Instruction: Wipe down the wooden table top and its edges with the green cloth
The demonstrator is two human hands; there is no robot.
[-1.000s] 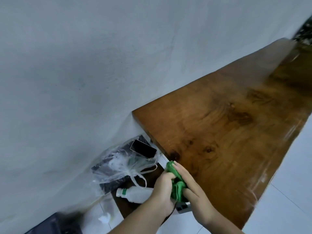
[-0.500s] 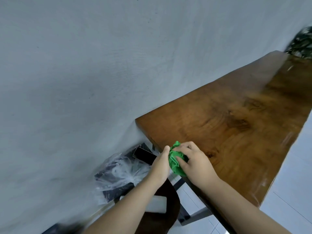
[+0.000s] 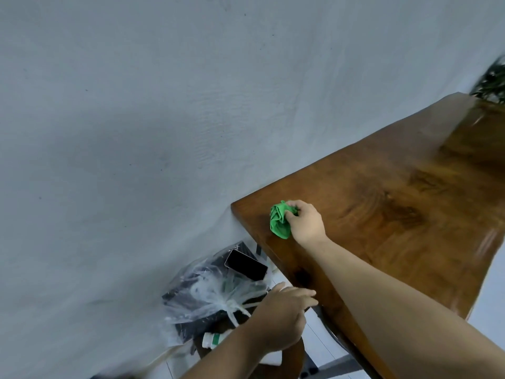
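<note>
The glossy brown wooden table top (image 3: 396, 214) runs from the near left corner to the far right along the wall. A bunched green cloth (image 3: 279, 220) lies pressed on the top close to its left corner, with my right hand (image 3: 306, 222) closed on it. My left hand (image 3: 281, 315) hovers beside the table's left edge, lower down, fingers spread and holding nothing.
A grey-white wall (image 3: 164, 119) borders the table's far side. Beside the table stands a dark stool (image 3: 289, 359) carrying a clear plastic bag (image 3: 213, 294), a black phone (image 3: 246, 265) and a white bottle with a green band (image 3: 214, 339). A plant (image 3: 492, 83) shows at far right.
My right hand has carried the cloth from the left edge up onto the table top near the corner. My left hand let go of the cloth and dropped back beside the edge.
</note>
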